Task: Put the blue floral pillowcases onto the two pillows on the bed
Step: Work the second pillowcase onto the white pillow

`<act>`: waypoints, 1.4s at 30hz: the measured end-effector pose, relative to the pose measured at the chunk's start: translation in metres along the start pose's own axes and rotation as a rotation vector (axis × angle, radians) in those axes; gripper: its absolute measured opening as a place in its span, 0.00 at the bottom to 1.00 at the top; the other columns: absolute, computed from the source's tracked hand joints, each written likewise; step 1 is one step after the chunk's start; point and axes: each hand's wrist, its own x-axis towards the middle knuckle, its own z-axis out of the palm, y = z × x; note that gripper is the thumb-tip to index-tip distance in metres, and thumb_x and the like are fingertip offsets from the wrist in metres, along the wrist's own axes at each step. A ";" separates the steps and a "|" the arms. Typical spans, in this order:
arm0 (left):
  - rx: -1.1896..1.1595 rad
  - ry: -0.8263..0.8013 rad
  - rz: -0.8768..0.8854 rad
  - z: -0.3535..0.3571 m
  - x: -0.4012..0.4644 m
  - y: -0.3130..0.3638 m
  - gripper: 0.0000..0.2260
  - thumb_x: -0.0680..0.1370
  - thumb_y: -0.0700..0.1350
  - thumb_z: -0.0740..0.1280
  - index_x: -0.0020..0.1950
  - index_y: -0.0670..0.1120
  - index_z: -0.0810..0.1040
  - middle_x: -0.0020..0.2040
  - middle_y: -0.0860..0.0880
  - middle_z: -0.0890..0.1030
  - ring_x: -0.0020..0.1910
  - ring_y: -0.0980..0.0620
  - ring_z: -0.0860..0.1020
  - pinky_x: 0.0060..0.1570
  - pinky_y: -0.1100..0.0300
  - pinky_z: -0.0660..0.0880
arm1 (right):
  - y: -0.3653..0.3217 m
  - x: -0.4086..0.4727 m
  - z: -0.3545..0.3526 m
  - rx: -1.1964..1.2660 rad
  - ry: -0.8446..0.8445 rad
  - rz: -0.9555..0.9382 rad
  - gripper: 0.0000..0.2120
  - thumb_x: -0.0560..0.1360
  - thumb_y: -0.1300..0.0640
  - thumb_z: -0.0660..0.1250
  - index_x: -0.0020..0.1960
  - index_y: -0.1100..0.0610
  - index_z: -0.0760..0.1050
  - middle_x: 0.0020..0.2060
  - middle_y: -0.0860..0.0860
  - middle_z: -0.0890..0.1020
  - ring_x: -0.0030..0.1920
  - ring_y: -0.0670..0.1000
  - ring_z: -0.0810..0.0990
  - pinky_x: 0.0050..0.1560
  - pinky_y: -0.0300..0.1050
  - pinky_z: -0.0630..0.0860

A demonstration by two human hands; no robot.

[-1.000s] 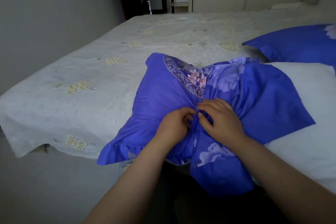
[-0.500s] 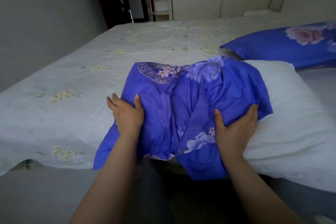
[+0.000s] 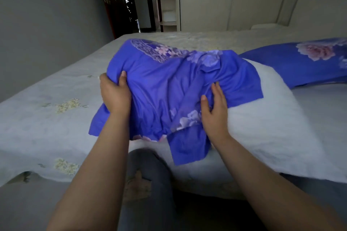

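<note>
Since half a second ago our left hand (image 3: 114, 93) has slid up the pillowcase's (image 3: 169, 88) left end, and that end is now lifted off the bed (image 3: 47, 118); our right hand (image 3: 214, 110) has come inward over the folds. Left to right: left grip is closed on the bunched blue floral fabric, thumb on top, other fingers hidden behind the cloth. Pillowcase sits between both hands, pulled partway over the left end of the white pillow (image 3: 272, 127); how far the pillow reaches inside we can't tell. One flap hangs over the near bed edge. Right grip lies flat, fingers straight, pressing the fabric near the case's open edge, holding nothing. Far right, second pillow (image 3: 300, 62) already in its blue case, cut off by the frame edge. Our knee (image 3: 148, 174) in grey jeans shows below.
</note>
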 end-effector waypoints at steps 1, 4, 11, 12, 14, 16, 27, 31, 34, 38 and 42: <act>0.128 -0.042 -0.022 0.002 0.014 -0.005 0.23 0.77 0.55 0.64 0.64 0.41 0.67 0.63 0.41 0.72 0.60 0.41 0.72 0.56 0.52 0.68 | -0.002 0.008 0.006 -0.046 -0.055 -0.011 0.27 0.77 0.49 0.62 0.71 0.63 0.65 0.72 0.58 0.64 0.72 0.53 0.61 0.73 0.44 0.57; 0.615 -0.319 0.146 0.015 0.019 -0.038 0.28 0.76 0.55 0.65 0.72 0.45 0.63 0.70 0.39 0.65 0.67 0.38 0.64 0.64 0.45 0.64 | -0.006 0.008 0.022 -0.181 0.010 0.047 0.30 0.74 0.48 0.68 0.68 0.65 0.67 0.66 0.62 0.69 0.68 0.59 0.66 0.69 0.47 0.61; 0.520 -0.665 0.367 0.036 -0.034 -0.078 0.22 0.80 0.46 0.59 0.73 0.43 0.64 0.73 0.44 0.66 0.70 0.42 0.64 0.69 0.51 0.62 | -0.016 -0.031 0.045 -0.387 -0.129 0.408 0.43 0.62 0.23 0.58 0.52 0.61 0.77 0.49 0.58 0.80 0.52 0.60 0.78 0.51 0.52 0.75; 0.452 -0.692 0.381 0.035 -0.036 -0.077 0.22 0.79 0.46 0.59 0.73 0.44 0.65 0.72 0.44 0.67 0.70 0.42 0.65 0.69 0.49 0.63 | -0.018 -0.029 0.044 -0.461 -0.108 0.308 0.39 0.64 0.27 0.62 0.54 0.61 0.76 0.51 0.58 0.78 0.53 0.60 0.76 0.52 0.52 0.74; 0.351 -0.743 0.430 0.033 -0.038 -0.073 0.22 0.79 0.47 0.58 0.73 0.46 0.66 0.72 0.47 0.68 0.71 0.44 0.65 0.69 0.44 0.62 | -0.022 -0.018 0.045 -0.524 -0.079 0.140 0.33 0.67 0.35 0.68 0.57 0.62 0.73 0.52 0.60 0.77 0.54 0.61 0.75 0.53 0.53 0.71; 0.364 -0.807 0.438 0.031 -0.045 -0.067 0.21 0.81 0.45 0.56 0.75 0.50 0.62 0.75 0.52 0.62 0.75 0.49 0.58 0.72 0.42 0.53 | -0.022 -0.006 0.046 -0.513 -0.152 0.041 0.24 0.73 0.46 0.67 0.60 0.64 0.73 0.57 0.61 0.76 0.58 0.62 0.73 0.57 0.53 0.69; 0.602 -0.967 0.440 0.027 -0.055 -0.075 0.57 0.61 0.70 0.70 0.75 0.57 0.35 0.76 0.61 0.37 0.76 0.52 0.38 0.70 0.35 0.42 | 0.003 0.050 -0.062 0.073 0.371 0.553 0.10 0.80 0.55 0.54 0.51 0.56 0.74 0.45 0.56 0.81 0.47 0.58 0.77 0.43 0.44 0.67; 0.689 -0.950 0.501 0.033 -0.058 -0.078 0.53 0.67 0.62 0.72 0.76 0.56 0.35 0.77 0.58 0.37 0.76 0.51 0.40 0.70 0.35 0.46 | 0.028 0.036 -0.099 0.161 0.516 0.673 0.12 0.76 0.49 0.61 0.35 0.50 0.73 0.27 0.41 0.78 0.32 0.43 0.75 0.31 0.31 0.70; 0.710 -0.877 0.544 0.034 -0.061 -0.080 0.43 0.73 0.52 0.68 0.76 0.60 0.39 0.78 0.56 0.44 0.77 0.49 0.45 0.70 0.35 0.49 | 0.044 0.025 -0.103 -0.131 0.374 0.531 0.02 0.72 0.52 0.63 0.44 0.47 0.70 0.42 0.48 0.78 0.42 0.49 0.77 0.43 0.30 0.70; 0.685 -0.729 0.558 0.037 -0.063 -0.079 0.31 0.75 0.43 0.64 0.75 0.58 0.58 0.75 0.55 0.61 0.75 0.51 0.56 0.72 0.41 0.51 | 0.035 0.060 -0.122 -0.411 0.382 0.383 0.28 0.77 0.39 0.53 0.67 0.59 0.68 0.64 0.60 0.73 0.64 0.61 0.71 0.63 0.54 0.66; 0.430 -0.581 0.451 0.047 -0.068 -0.070 0.19 0.75 0.39 0.62 0.65 0.49 0.75 0.65 0.47 0.75 0.67 0.46 0.69 0.69 0.44 0.59 | 0.026 0.090 -0.112 -0.488 -0.179 0.486 0.54 0.68 0.31 0.64 0.77 0.56 0.38 0.77 0.57 0.51 0.75 0.58 0.55 0.72 0.58 0.52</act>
